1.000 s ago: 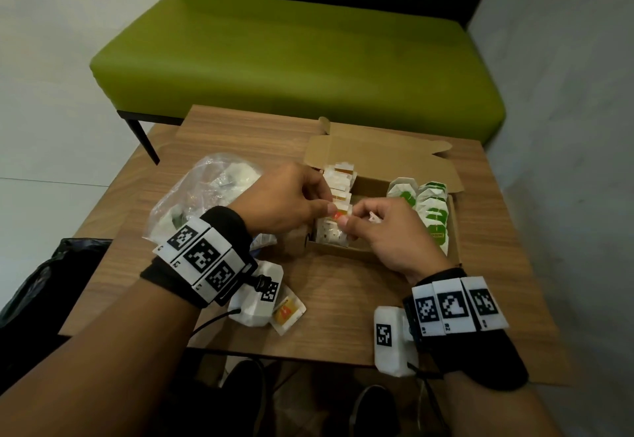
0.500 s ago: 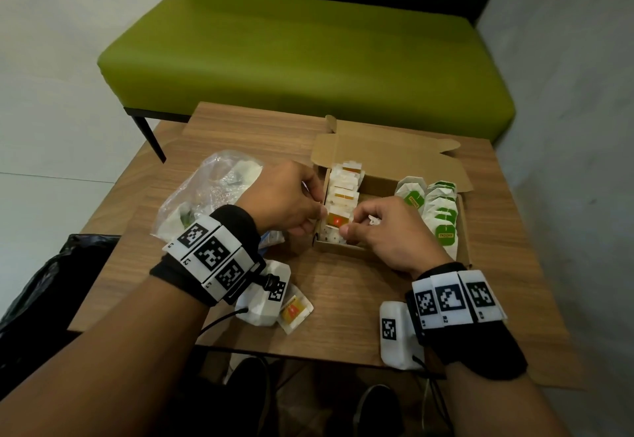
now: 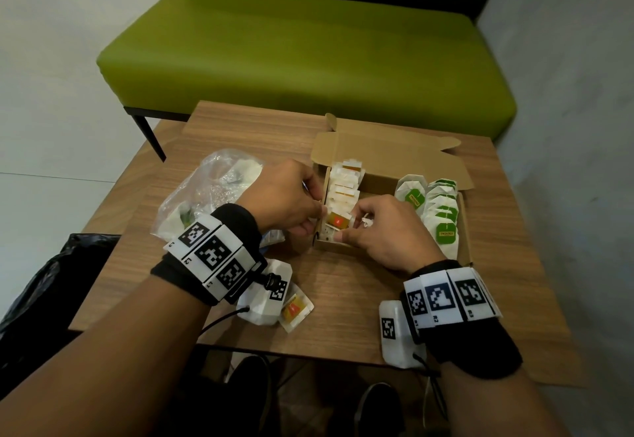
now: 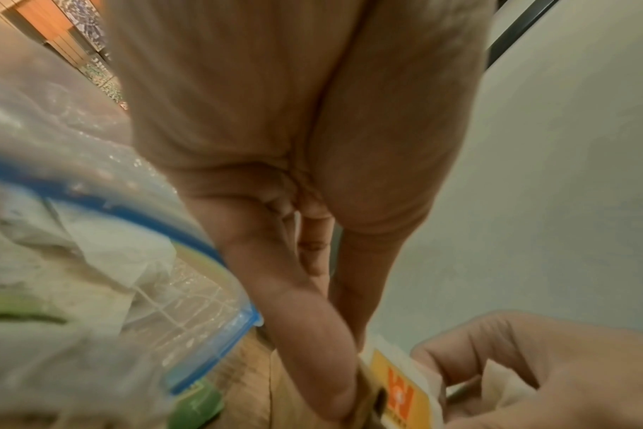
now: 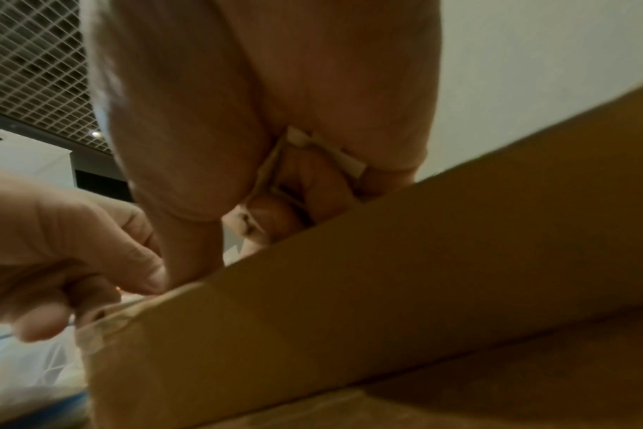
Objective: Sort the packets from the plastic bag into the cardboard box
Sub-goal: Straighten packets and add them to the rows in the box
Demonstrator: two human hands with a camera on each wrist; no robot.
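On a small wooden table [image 3: 343, 292] stood an open cardboard box [image 3: 387, 158], its lid flap folded back toward a green bench [image 3: 308, 59]. Both hands met at the box's near left corner. The left hand [image 3: 288, 196] had its fingers curled at the box's left wall, thumb and fingertips pinching the edge of an orange-labelled packet [image 3: 338, 220] that stood at the front of a row of white and orange packets [image 3: 344, 184] in the left part of the box. The right hand [image 3: 387, 227] pinched the same packet from the other side, and a scrap of white paper [image 5: 327, 151] lay tucked among its curled fingers. A row of green-labelled packets [image 3: 442, 210] stood upright along the right part of the box. Just left of the box, touching the left wrist, lay the clear plastic bag [image 3: 206, 196] with a blue zip strip, with more packets inside it. One loose orange-labelled packet [image 3: 295, 309] lay flat on the table near its front edge, under the left forearm. A black bag [image 3: 44, 285] sat on the floor to the left.
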